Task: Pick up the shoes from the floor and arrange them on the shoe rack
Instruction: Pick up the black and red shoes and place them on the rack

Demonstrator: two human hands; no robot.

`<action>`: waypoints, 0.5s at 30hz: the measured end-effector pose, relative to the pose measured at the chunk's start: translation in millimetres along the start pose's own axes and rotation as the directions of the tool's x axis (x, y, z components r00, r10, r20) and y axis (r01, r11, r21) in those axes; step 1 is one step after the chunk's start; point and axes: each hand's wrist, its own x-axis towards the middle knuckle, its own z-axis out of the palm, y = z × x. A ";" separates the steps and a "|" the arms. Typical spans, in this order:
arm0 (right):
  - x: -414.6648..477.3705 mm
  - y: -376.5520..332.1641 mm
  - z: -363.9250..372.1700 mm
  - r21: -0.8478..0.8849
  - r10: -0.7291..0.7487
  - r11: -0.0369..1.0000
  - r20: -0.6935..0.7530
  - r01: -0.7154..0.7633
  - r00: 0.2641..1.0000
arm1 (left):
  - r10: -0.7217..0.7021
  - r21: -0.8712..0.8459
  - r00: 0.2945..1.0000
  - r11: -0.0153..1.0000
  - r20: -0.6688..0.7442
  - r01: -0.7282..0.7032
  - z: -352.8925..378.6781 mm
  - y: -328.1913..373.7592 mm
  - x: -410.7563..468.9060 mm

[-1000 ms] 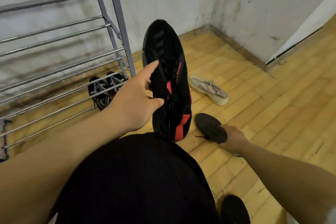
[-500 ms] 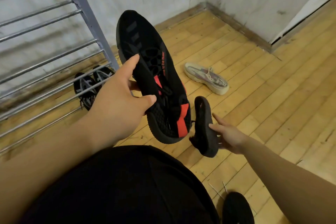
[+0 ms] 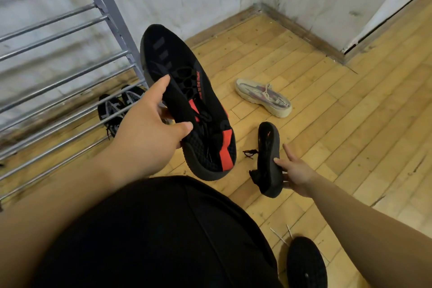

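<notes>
My left hand (image 3: 149, 133) grips a black sneaker with red patches (image 3: 187, 91) at its collar and holds it in the air, toe pointing away, just right of the shoe rack (image 3: 70, 82). Lower right, my right hand (image 3: 295, 170) holds a second black sneaker (image 3: 268, 159) by its sole, tipped on its side a little above the floor. A white sneaker (image 3: 264, 98) lies on the wooden floor beyond. A black-and-white pair (image 3: 117, 105) sits on the floor behind the rack's lowest bars.
The grey metal rack fills the left side, against a stained white wall. Another black shoe (image 3: 306, 262) lies on the floor at the bottom right. The walls meet in a corner (image 3: 259, 4) ahead, with a white door frame (image 3: 385, 7) at right.
My right hand has lifted the second black sneaker off the floor and turned it sole outward. My left hand with the red-patched sneaker has shifted slightly toward the rack.
</notes>
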 end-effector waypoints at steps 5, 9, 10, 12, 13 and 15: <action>-17.7 20.9 -5.3 -0.373 -0.154 0.927 -0.277 0.041 0.948 | -0.026 -0.026 0.999 0.999 0.020 0.027 -2.7 -5.2 2.8; -34.3 33.0 -8.5 -0.546 -0.252 0.836 -0.288 0.058 0.924 | -0.065 -0.049 0.995 0.996 0.072 0.069 -1.1 -5.8 2.9; -38.2 35.5 -10.5 -0.560 -0.258 0.826 -0.266 0.069 0.929 | -0.072 -0.051 0.994 0.996 0.081 0.076 -1.0 -4.7 2.2; -48.7 43.6 -10.5 -0.584 -0.260 0.806 -0.198 0.099 0.945 | -0.078 -0.040 0.992 0.996 0.095 0.082 -1.5 -2.9 0.8; -55.5 51.3 -8.8 -0.631 -0.264 0.769 -0.160 0.107 0.951 | -0.083 -0.034 0.991 0.996 0.102 0.086 -2.2 -3.2 0.5; -67.1 74.6 -4.9 -0.771 -0.293 0.630 -0.124 0.094 0.948 | -0.098 -0.033 0.987 0.994 0.126 0.103 -4.3 -5.2 -0.4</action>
